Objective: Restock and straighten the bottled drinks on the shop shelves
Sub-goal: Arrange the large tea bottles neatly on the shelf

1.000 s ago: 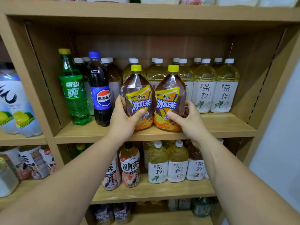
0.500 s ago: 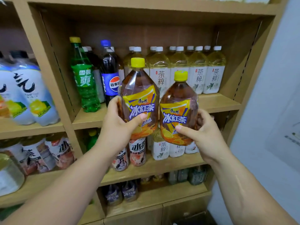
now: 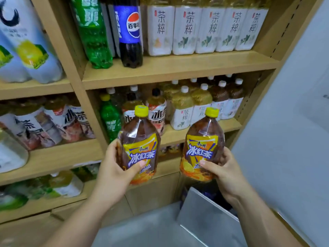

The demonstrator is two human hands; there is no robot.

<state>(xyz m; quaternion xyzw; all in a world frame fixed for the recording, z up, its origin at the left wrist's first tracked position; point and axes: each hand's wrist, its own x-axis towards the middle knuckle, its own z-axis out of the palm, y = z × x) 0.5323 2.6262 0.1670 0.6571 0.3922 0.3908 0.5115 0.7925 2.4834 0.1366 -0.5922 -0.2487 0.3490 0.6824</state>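
I hold two large iced-tea bottles with yellow caps and yellow labels in front of the wooden shelving. My left hand [image 3: 114, 168] grips the left iced-tea bottle [image 3: 140, 139] around its lower body. My right hand [image 3: 222, 170] grips the right iced-tea bottle [image 3: 203, 139] the same way. Both bottles are upright, off the shelves, level with the second shelf [image 3: 229, 124] and the one below. On the upper shelf [image 3: 178, 68] stand a green soda bottle [image 3: 92, 32], a cola bottle [image 3: 129, 31] and a row of white-labelled tea bottles [image 3: 210, 27].
The second shelf holds a small green bottle [image 3: 110, 118], iced-tea bottles and white-capped tea bottles [image 3: 183, 107]. The left bay [image 3: 44, 86] carries large pale lemon-drink bottles and more tea below. A grey open box flap [image 3: 204, 211] lies under my hands. A pale wall [image 3: 293, 122] is at right.
Both hands have drawn the two iced-tea bottles off the upper shelf and lowered them, moving them slightly apart. The view has tilted downward, and a grey box now shows below.
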